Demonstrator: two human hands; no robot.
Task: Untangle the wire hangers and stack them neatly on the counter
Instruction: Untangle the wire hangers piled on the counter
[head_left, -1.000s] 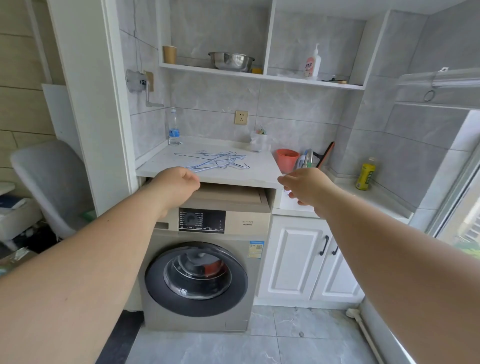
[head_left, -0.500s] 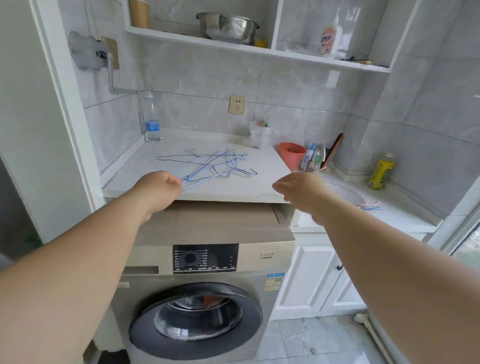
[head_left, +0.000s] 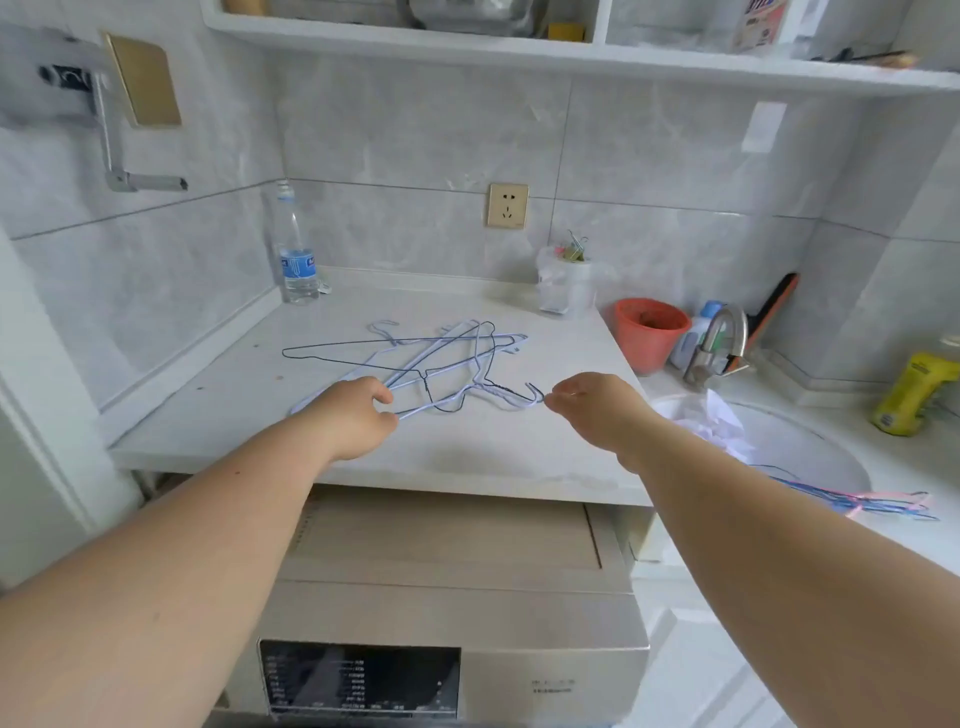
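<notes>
My two hands had reached the tangled wire hangers (head_left: 436, 364), which lay mid-tabletop (head_left: 467, 457) in front of the water bottle (head_left: 296, 260). My left hand (head_left: 353, 415) pinched a pale wire at the tangle's near edge; my right hand (head_left: 597, 405) nipped a hook on the tangle's right. Half a second earlier both hung short of the tangle, so untangling could now begin

**What the view leaves unclear**

The left hand (head_left: 358, 415) covers the near ends of the tangled wire hangers (head_left: 431, 358), so its grip cannot be read. Whether the right hand (head_left: 597, 410) pinches the hook is too fine to tell. The top edge crops the shelf (head_left: 519, 52) items. The washing machine (head_left: 452, 623) panel text is blurred.
</notes>
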